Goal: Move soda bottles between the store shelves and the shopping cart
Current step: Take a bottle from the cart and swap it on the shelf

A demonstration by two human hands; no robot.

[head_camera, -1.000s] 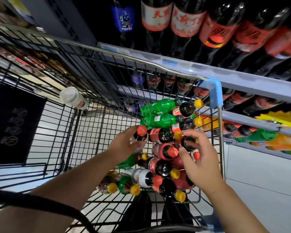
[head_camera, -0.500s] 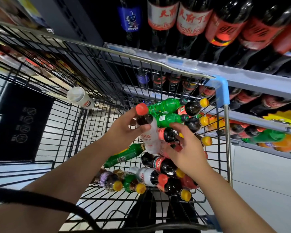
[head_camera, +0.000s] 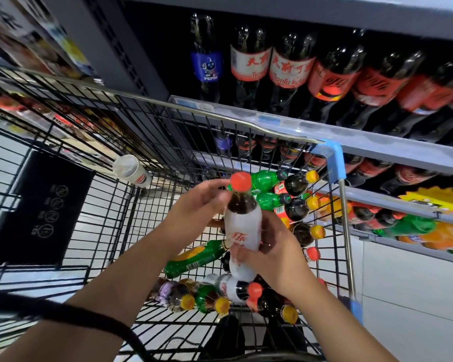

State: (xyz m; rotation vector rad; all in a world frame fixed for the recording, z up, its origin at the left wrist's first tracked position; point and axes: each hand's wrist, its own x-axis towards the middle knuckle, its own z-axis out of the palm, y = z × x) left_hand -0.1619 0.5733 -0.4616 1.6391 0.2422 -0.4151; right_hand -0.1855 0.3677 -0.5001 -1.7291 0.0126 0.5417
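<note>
A small cola bottle with a white label (head_camera: pixel 242 228) and a red cap is held upright above the wire shopping cart (head_camera: pixel 152 142). My left hand (head_camera: pixel 194 215) grips its neck and shoulder from the left. My right hand (head_camera: pixel 272 254) wraps round its lower part from the right. Under them in the cart lies a heap of small soda bottles (head_camera: pixel 293 202), green, dark and white-labelled, with yellow and red caps. Large dark soda bottles (head_camera: pixel 288 66) stand on the shelf behind the cart.
A white-capped bottle (head_camera: pixel 132 170) lies against the cart's left mesh. A lower shelf (head_camera: pixel 403 205) at the right holds more bottles and a yellow price star. A black strap (head_camera: pixel 89 317) crosses my left forearm. The cart's blue corner (head_camera: pixel 336 163) stands close to the shelf edge.
Both hands have risen out of the heap with the white-labelled bottle, and it now stands upright above the other bottles. My right hand has moved from the heap onto the bottle's lower part.
</note>
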